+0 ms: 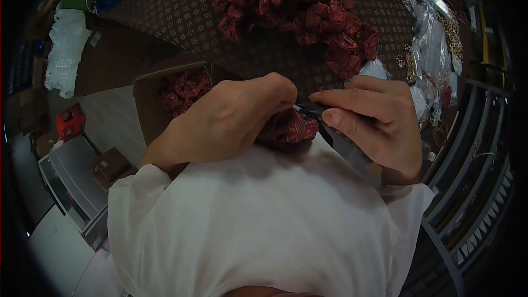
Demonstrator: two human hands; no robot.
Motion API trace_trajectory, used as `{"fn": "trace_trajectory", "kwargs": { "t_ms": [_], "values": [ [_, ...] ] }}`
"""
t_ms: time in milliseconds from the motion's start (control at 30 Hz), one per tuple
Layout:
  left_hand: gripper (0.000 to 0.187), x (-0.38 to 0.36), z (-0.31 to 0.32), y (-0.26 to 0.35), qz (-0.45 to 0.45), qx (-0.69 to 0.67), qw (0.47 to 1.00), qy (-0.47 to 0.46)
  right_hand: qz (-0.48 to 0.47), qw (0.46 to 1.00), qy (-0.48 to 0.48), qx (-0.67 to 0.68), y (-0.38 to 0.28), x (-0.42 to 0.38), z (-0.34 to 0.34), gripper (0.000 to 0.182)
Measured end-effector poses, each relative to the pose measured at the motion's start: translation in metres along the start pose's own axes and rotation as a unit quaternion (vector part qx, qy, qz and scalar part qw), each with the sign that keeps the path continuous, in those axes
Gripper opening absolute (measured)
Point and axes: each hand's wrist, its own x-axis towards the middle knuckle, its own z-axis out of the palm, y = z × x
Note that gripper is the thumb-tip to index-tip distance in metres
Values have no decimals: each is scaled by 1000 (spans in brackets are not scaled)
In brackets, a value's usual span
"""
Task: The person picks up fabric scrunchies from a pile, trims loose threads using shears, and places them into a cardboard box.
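Observation:
My left hand [234, 114] is closed round a dark red patterned fabric piece [291, 127], held close against the white shirt. My right hand [377, 121] is just right of it, thumb and forefinger nearly together at a small dark thing between the two hands, too small to name. Beyond the hands, a heap of dark red gathered fabric pieces [297, 8] lies on the brown patterned cloth [170, 14]. More red pieces [184, 91] fill an open cardboard box [146, 113] at the left, partly hidden by my left hand.
Clear plastic bags [426, 49] and gold-coloured chains [452, 36] lie at the right. A grey metal rack [467, 170] stands at the lower right. At the left are a white plastic bag [66, 52], a red object [70, 121] and a small brown box [111, 168].

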Motion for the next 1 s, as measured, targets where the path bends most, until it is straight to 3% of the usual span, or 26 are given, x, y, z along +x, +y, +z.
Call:
{"fn": "trace_trajectory", "kwargs": {
  "t_ms": [300,467,1000],
  "values": [
    [15,4,-4,3,-29,14,999,-16,-16,999,-31,1,-4,11,-4,14],
    [14,5,-3,1,3,-9,1000,-12,-16,997,-64,-27,-7,15,-9,13],
    [11,-1,1,-1,2,-58,998,-14,-37,994,-90,-57,-12,15,-9,17]
  ]
}}
